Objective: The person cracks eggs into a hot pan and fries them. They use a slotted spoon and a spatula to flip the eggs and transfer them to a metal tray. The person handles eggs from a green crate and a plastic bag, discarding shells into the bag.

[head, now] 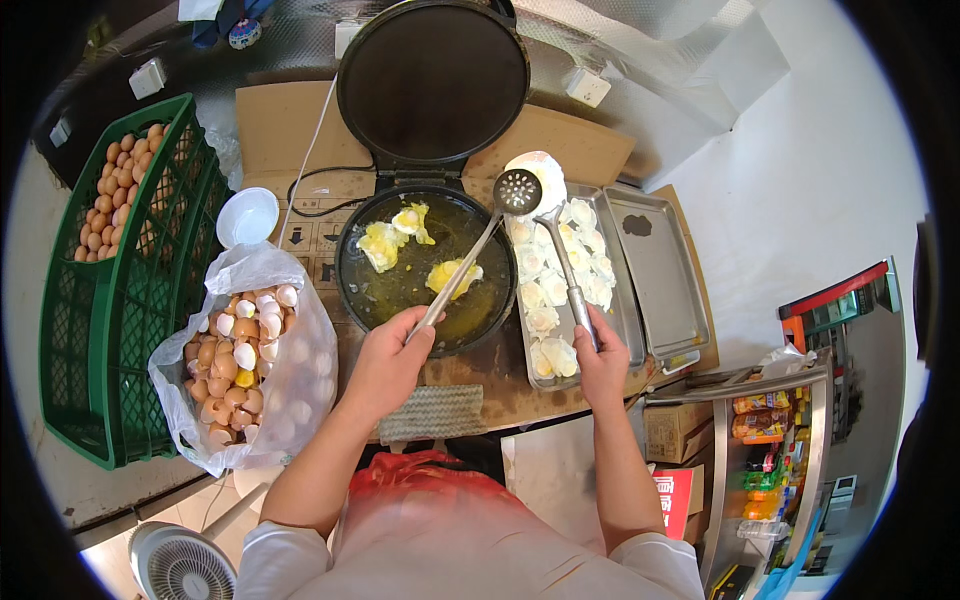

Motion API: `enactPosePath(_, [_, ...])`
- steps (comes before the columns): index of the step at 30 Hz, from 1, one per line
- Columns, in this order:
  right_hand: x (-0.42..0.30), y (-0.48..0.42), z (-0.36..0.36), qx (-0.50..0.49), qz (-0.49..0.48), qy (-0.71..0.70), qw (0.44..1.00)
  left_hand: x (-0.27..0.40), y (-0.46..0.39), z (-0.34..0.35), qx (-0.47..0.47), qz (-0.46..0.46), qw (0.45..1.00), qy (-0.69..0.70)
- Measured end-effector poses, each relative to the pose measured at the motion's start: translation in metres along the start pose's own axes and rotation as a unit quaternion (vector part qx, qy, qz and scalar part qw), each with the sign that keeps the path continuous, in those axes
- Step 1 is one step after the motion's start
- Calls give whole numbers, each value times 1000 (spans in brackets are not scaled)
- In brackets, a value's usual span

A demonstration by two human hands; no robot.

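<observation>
My left hand is closed around the long handle of a perforated metal skimmer, whose round head is above the pan's right rim. My right hand grips the handle of a metal spatula or ladle; its head is largely hidden at a whitish egg piece over the tray's far left corner. Between and left of the tools, a round black electric griddle with its lid raised holds oil and several pieces of cooked egg. Many fried eggs lie in a metal tray.
A second metal tray lies at the right. On the left are a plastic bag of eggshells, a white bowl and green crates with whole eggs. A folded cloth lies at the near edge; a fan stands below.
</observation>
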State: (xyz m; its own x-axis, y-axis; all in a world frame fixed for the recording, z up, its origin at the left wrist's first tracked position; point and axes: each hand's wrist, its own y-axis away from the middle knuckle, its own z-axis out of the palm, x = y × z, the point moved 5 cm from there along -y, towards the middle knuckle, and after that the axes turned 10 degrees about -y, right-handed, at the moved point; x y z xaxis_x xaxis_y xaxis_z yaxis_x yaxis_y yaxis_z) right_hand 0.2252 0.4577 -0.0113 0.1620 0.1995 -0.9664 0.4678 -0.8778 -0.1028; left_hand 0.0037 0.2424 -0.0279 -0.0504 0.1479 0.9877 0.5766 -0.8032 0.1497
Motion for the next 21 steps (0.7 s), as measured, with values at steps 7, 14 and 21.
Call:
enactPosePath(7, [0,3,4,0,-24,30,999,-4,3,-5,0,-10,1000,-3])
enactPosePath(14, [6,3,8,-8,-6,10,1000,-6,6,-8,6,-30,999,14])
enactPosePath(21, [11,3,6,1,-10,11,1000,-7,5,-8,-1,-25,999,24])
